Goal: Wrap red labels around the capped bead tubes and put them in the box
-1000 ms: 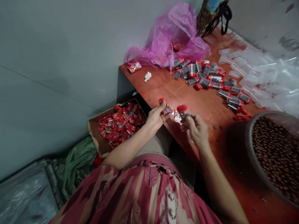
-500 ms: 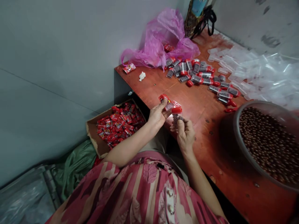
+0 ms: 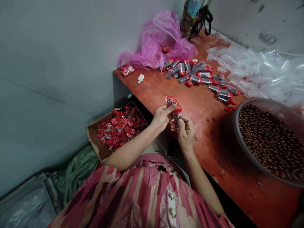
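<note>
My left hand (image 3: 162, 117) pinches a red printed plastic wrapper (image 3: 169, 100) over the table's near edge. In my right hand (image 3: 186, 131) is a small clear container (image 3: 177, 117) with a red cap and dark balls inside. The capped end of the container is at the wrapper, partly inside or behind it; I cannot tell which. Fingers of both hands are closed and nearly touch each other. Left of my hands, a cardboard box (image 3: 93, 136) holds many red wrapped packs (image 3: 121, 126).
Many red-capped filled containers (image 3: 196, 79) lie on the red table (image 3: 209, 107), beside a pink plastic bag (image 3: 155, 41). Clear empty tubes (image 3: 261, 69) are heaped at the back right. A large tub (image 3: 235, 126) of brown balls stands at right. A red wrapper and crumpled white scrap lie near the left edge.
The red-capped container has moved left and is brought together with the wrapper, its cap now at the wrapper. My hands are closer together. The whole view has shifted slightly.
</note>
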`<state>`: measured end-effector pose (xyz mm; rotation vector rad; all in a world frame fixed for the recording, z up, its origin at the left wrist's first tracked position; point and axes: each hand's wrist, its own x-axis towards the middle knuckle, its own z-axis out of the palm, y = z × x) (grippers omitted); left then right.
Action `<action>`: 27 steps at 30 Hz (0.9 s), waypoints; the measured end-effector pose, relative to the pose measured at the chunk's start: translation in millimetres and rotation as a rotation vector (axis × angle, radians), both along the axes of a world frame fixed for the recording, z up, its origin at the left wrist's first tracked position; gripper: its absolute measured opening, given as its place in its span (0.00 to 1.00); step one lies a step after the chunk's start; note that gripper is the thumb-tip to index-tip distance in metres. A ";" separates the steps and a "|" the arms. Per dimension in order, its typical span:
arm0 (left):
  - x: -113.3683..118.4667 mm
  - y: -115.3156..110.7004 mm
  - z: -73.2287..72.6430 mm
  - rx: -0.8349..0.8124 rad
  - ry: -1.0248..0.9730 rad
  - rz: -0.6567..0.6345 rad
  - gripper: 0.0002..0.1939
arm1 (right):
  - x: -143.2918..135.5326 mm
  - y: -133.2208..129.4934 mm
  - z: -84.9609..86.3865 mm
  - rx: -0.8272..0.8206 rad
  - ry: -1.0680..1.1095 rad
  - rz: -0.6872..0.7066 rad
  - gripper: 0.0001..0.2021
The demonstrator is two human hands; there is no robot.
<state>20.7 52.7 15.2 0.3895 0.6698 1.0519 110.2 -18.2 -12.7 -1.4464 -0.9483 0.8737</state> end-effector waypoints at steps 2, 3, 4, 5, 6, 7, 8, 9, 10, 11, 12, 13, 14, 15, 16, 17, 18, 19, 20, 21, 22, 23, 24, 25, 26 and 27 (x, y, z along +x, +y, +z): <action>-0.1 1.1 -3.8 0.018 0.034 -0.043 0.18 | -0.6 0.3 -2.2 0.014 -0.084 -0.042 0.14; -0.2 1.6 -5.6 0.019 0.049 -0.055 0.18 | -0.9 0.2 -3.1 0.014 -0.126 -0.055 0.14; -0.6 2.1 -7.1 0.021 0.059 -0.063 0.17 | -1.1 0.2 -3.5 0.012 -0.154 -0.061 0.14; -1.4 2.5 -8.1 0.026 0.064 -0.071 0.17 | -1.2 0.2 -3.5 0.010 -0.160 -0.062 0.14; -2.6 3.0 -8.5 0.035 0.067 -0.090 0.17 | -1.0 0.2 -2.9 0.008 -0.141 -0.057 0.14; -4.3 3.4 -8.4 0.049 0.074 -0.126 0.17 | -0.7 0.4 -2.0 0.004 -0.097 -0.040 0.14; -6.1 4.0 -7.8 0.065 0.087 -0.176 0.17 | -0.3 0.7 -0.7 0.000 -0.032 -0.013 0.13; -8.1 4.7 -6.9 0.083 0.105 -0.231 0.17 | 0.3 1.1 0.7 -0.004 0.043 0.021 0.13; -9.8 5.6 -6.0 0.099 0.130 -0.276 0.18 | 0.8 1.4 2.1 -0.009 0.112 0.054 0.13; -11.3 6.7 -5.3 0.115 0.161 -0.295 0.17 | 1.1 1.6 3.3 -0.015 0.158 0.077 0.13; -12.2 7.8 -4.8 0.133 0.191 -0.279 0.17 | 1.3 1.6 4.3 -0.017 0.176 0.085 0.13; -12.7 8.9 -4.6 0.154 0.218 -0.237 0.16 | 1.4 1.5 5.0 -0.015 0.168 0.078 0.13; -12.8 9.9 -4.7 0.180 0.238 -0.185 0.14 | 1.3 1.3 5.4 -0.009 0.141 0.062 0.13; -12.7 10.5 -4.8 0.205 0.248 -0.138 0.13 | 1.3 1.0 5.7 -0.001 0.106 0.044 0.14; -12.6 10.8 -4.9 0.225 0.247 -0.107 0.13 | 1.3 0.7 5.7 0.011 0.075 0.030 0.13; -12.5 10.6 -4.6 0.236 0.235 -0.099 0.12 | 1.4 0.4 5.6 0.026 0.056 0.023 0.13; -12.6 10.0 -4.1 0.235 0.216 -0.113 0.12 | 1.5 0.2 5.3 0.035 0.053 0.028 0.13; -12.9 8.8 -3.3 0.225 0.192 -0.142 0.13 | 1.6 0.1 4.9 0.039 0.068 0.045 0.12; -13.1 7.4 -2.4 0.210 0.163 -0.179 0.14 | 1.5 0.0 4.4 0.044 0.097 0.066 0.12; -13.2 5.6 -1.5 0.195 0.133 -0.221 0.16 | 1.1 0.0 3.7 0.049 0.133 0.084 0.12; -12.9 3.8 -1.0 0.181 0.105 -0.261 0.18 | 0.4 -0.1 2.8 0.057 0.168 0.088 0.12; -12.2 2.0 -0.9 0.168 0.082 -0.292 0.20 | -0.5 -0.1 1.8 0.069 0.194 0.079 0.12; -10.9 0.3 -1.2 0.156 0.066 -0.306 0.21 | -1.6 -0.2 0.8 0.086 0.204 0.055 0.12; -9.3 -1.3 -2.1 0.145 0.056 -0.300 0.21 | -2.7 -0.2 -0.2 0.105 0.192 0.021 0.11; -7.6 -2.6 -3.2 0.135 0.054 -0.275 0.21 | -3.4 -0.3 -1.0 0.122 0.161 -0.016 0.11; -5.9 -3.8 -4.4 0.128 0.056 -0.243 0.19 | -3.7 -0.3 -1.6 0.136 0.123 -0.047 0.11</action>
